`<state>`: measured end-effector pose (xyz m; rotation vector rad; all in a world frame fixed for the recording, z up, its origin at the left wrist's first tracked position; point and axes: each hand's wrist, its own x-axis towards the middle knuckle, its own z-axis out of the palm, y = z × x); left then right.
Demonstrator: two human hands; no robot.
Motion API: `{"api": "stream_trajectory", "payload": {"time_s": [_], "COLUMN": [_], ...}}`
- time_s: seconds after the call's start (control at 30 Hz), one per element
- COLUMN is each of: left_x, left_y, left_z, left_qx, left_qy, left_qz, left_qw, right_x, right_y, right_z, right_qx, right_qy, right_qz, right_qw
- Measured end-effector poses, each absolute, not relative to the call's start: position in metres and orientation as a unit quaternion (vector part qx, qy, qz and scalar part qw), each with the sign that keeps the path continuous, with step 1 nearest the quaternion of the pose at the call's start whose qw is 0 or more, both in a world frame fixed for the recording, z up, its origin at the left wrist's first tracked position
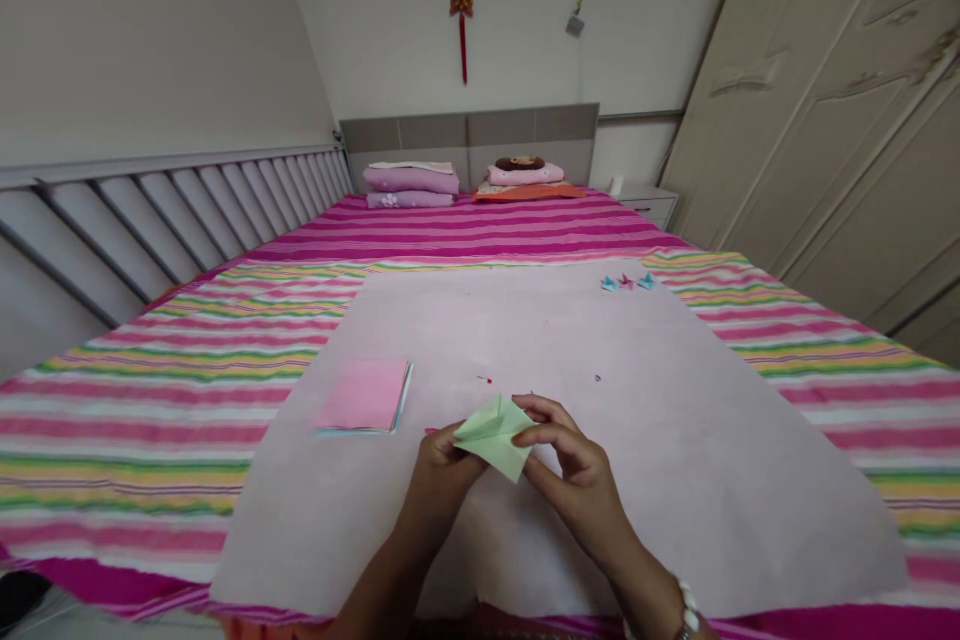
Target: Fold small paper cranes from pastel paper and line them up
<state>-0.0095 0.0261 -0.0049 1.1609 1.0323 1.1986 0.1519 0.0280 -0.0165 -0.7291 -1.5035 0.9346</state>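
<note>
A light green sheet of origami paper (495,435), partly folded with raised flaps, is held up between both hands above the pale board. My left hand (442,465) pinches its left corner between thumb and fingers. On the other side, my right hand (574,465) grips the right edge, its thumb below and fingers on the upper flap. A stack of square paper (364,395), pink on top with blue and white edges under it, lies to the left of my hands. Something pink (431,431) shows just behind the left hand, too little of it to name.
Two blue folded paper figures (608,284) and a pink one (625,281) stand at the board's far right. The pale board (712,480) rests on a striped bedspread (142,420). Small scraps (485,379) lie beyond my hands. A bed rail (187,210) runs along the left.
</note>
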Motion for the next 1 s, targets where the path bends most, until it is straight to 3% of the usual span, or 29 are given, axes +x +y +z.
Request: {"api": "stream_trajectory", "payload": {"time_s": [0.4, 1.0], "left_x": [-0.007, -0.006], "left_y": [0.024, 0.022], "left_z": [-0.001, 0.003], "left_qx": [0.451, 0.477], "left_qy": [0.436, 0.440], "left_qz": [0.512, 0.495], "left_qw": [0.587, 0.578], "right_x": [0.154, 0.154], "right_y": [0.022, 0.030], "right_z": [-0.007, -0.004], "right_qx": [-0.305, -0.323], "right_qy": [-0.633, -0.635], "right_qz": [0.445, 0.390], "right_qw": [0.556, 0.583]}}
